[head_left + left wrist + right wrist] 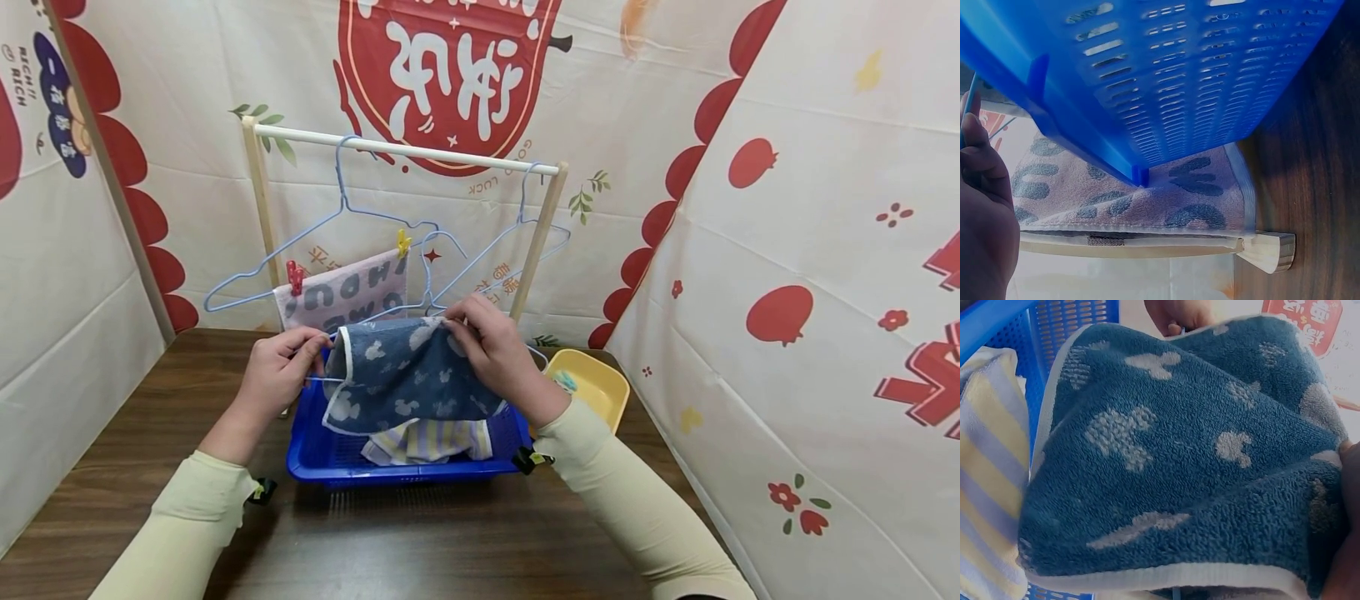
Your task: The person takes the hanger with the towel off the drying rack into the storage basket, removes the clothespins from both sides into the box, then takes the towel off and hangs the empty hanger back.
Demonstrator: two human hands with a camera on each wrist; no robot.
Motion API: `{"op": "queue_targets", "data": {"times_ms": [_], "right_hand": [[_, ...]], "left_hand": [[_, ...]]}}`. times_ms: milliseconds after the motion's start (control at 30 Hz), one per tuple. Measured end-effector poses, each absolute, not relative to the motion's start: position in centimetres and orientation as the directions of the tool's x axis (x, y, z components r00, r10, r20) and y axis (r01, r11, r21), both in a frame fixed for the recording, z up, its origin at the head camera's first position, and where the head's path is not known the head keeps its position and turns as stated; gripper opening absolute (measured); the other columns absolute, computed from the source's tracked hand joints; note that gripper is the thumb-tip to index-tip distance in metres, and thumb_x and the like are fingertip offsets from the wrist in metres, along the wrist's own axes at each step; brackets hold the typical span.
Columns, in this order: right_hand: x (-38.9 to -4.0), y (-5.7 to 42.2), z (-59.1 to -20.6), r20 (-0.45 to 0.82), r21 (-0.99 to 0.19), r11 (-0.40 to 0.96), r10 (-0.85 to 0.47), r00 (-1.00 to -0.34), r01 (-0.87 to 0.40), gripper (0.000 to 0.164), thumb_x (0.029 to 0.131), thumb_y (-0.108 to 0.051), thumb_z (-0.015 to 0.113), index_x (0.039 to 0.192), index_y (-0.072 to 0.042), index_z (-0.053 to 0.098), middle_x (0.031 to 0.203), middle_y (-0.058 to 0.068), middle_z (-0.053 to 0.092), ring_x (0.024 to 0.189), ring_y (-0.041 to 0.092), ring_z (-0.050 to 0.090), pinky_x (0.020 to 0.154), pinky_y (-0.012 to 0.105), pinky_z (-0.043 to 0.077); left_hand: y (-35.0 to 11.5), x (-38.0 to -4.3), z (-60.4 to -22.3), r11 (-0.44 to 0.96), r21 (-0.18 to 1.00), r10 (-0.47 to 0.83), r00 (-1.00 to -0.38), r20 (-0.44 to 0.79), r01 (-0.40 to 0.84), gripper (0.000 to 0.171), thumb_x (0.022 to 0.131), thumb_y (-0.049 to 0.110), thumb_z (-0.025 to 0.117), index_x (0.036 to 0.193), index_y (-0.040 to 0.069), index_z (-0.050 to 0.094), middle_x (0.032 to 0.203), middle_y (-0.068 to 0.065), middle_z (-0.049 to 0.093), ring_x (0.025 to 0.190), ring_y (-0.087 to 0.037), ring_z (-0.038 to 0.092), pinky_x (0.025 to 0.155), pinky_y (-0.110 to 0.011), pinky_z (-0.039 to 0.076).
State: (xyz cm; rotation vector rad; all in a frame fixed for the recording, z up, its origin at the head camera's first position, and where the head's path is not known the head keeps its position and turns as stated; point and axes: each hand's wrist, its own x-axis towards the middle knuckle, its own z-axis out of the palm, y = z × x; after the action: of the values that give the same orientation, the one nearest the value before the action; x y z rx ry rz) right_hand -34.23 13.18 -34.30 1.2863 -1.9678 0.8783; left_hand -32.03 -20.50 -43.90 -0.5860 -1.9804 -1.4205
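Note:
A dark blue towel (408,375) with pale mouse-head shapes and a white edge drapes over a light blue wire hanger (427,275) above the basket. My left hand (281,371) pinches the left end of that hanger, and the thin wire (969,103) runs between its fingers in the left wrist view. With thumb and fingers my right hand (495,350) pinches the towel's upper edge near the hanger's neck. The right wrist view shows the towel (1166,444) spread in folds, hiding most of the hanger. Beneath lies a yellow and purple striped cloth (431,440).
The blue slotted basket (405,473) holds the striped cloth. Behind it stands a rack with a white bar (405,150) and hangers. A pink towel (345,296) hangs there by a red clothespin (295,277) and a yellow clothespin (403,242). A yellow tray (600,387) sits right.

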Motion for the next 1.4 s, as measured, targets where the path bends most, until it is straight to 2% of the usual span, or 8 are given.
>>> {"op": "queue_targets", "data": {"times_ms": [267,433,567,700,800,933,1100,1400], "right_hand": [[-34.1,13.3,-34.3,0.816,-0.255,0.287,-0.448,-0.364,-0.923,0.008,0.107,0.003,0.067,0.108,-0.004,0.071,0.091,0.007,0.063,0.069,0.016,0.054,0.062,0.031,0.046],[-33.9,13.3,-34.3,0.805,-0.338,0.266,-0.416,-0.424,-0.903,0.005,0.108,0.003,0.065,0.109,-0.001,0.068,0.1,0.013,0.069,0.069,0.018,0.066,0.064,0.028,0.052],[-33.6,13.2,-34.1,0.798,-0.404,0.229,-0.385,-0.463,-0.886,0.004,0.108,0.005,0.062,0.11,0.002,0.064,0.104,0.016,0.066,0.071,0.021,0.071,0.065,0.023,0.052],[-33.4,13.1,-34.0,0.805,-0.434,0.195,-0.353,-0.476,-0.879,0.004,0.109,0.007,0.059,0.11,0.004,0.062,0.102,0.018,0.062,0.069,0.019,0.067,0.064,0.02,0.05],[-33.3,12.9,-33.9,0.81,-0.447,0.192,-0.329,-0.486,-0.874,0.005,0.108,0.01,0.056,0.108,0.006,0.059,0.095,0.018,0.059,0.064,0.012,0.059,0.061,0.02,0.046],[-33.2,12.7,-33.7,0.819,-0.455,0.179,-0.299,-0.489,-0.872,0.005,0.107,0.015,0.051,0.107,0.011,0.053,0.087,0.017,0.054,0.067,0.009,0.049,0.063,0.02,0.041],[-33.3,12.9,-33.6,0.827,-0.466,0.145,-0.28,-0.488,-0.873,0.004,0.109,0.013,0.049,0.11,0.013,0.052,0.09,0.019,0.057,0.075,0.012,0.05,0.069,0.021,0.042],[-32.9,13.1,-32.9,0.828,-0.491,0.082,-0.267,-0.494,-0.867,0.01,0.114,0.002,0.044,0.112,0.011,0.049,0.09,0.011,0.058,0.078,0.014,0.057,0.07,0.023,0.045]], "left_hand": [[-20.0,-31.6,-43.4,0.333,0.654,-0.019,-0.689,0.725,0.679,0.018,0.104,-0.015,0.063,0.094,-0.006,0.075,0.065,-0.012,0.065,0.05,-0.027,0.053,0.047,-0.016,0.042],[-20.1,-31.7,-43.5,0.342,0.66,-0.015,-0.698,0.716,0.669,0.018,0.106,-0.013,0.063,0.095,-0.005,0.075,0.066,-0.011,0.065,0.052,-0.022,0.053,0.048,-0.017,0.042],[-19.6,-30.6,-42.1,0.32,0.655,-0.01,-0.688,0.725,0.685,0.017,0.105,-0.015,0.063,0.094,-0.008,0.075,0.065,-0.014,0.064,0.052,-0.017,0.053,0.048,-0.016,0.042],[-19.3,-30.0,-41.3,0.315,0.651,-0.009,-0.684,0.729,0.691,0.015,0.104,-0.016,0.062,0.094,-0.012,0.073,0.064,-0.017,0.064,0.049,-0.015,0.052,0.048,-0.015,0.043],[-19.8,-31.0,-42.5,0.337,0.657,-0.009,-0.695,0.719,0.675,0.015,0.105,-0.014,0.063,0.096,-0.01,0.074,0.065,-0.014,0.065,0.049,-0.014,0.052,0.047,-0.016,0.043],[-20.4,-32.2,-43.8,0.368,0.657,0.001,-0.707,0.707,0.658,0.016,0.106,-0.011,0.064,0.099,-0.005,0.077,0.068,-0.011,0.067,0.051,-0.014,0.052,0.048,-0.017,0.043],[-20.7,-32.6,-44.1,0.376,0.658,0.006,-0.712,0.702,0.652,0.016,0.107,-0.008,0.064,0.1,-0.003,0.077,0.069,-0.011,0.067,0.051,-0.015,0.052,0.048,-0.018,0.043],[-20.4,-32.5,-43.9,0.363,0.658,-0.005,-0.705,0.709,0.66,0.016,0.106,-0.011,0.063,0.097,-0.006,0.075,0.066,-0.013,0.066,0.049,-0.014,0.051,0.047,-0.017,0.043]]}}
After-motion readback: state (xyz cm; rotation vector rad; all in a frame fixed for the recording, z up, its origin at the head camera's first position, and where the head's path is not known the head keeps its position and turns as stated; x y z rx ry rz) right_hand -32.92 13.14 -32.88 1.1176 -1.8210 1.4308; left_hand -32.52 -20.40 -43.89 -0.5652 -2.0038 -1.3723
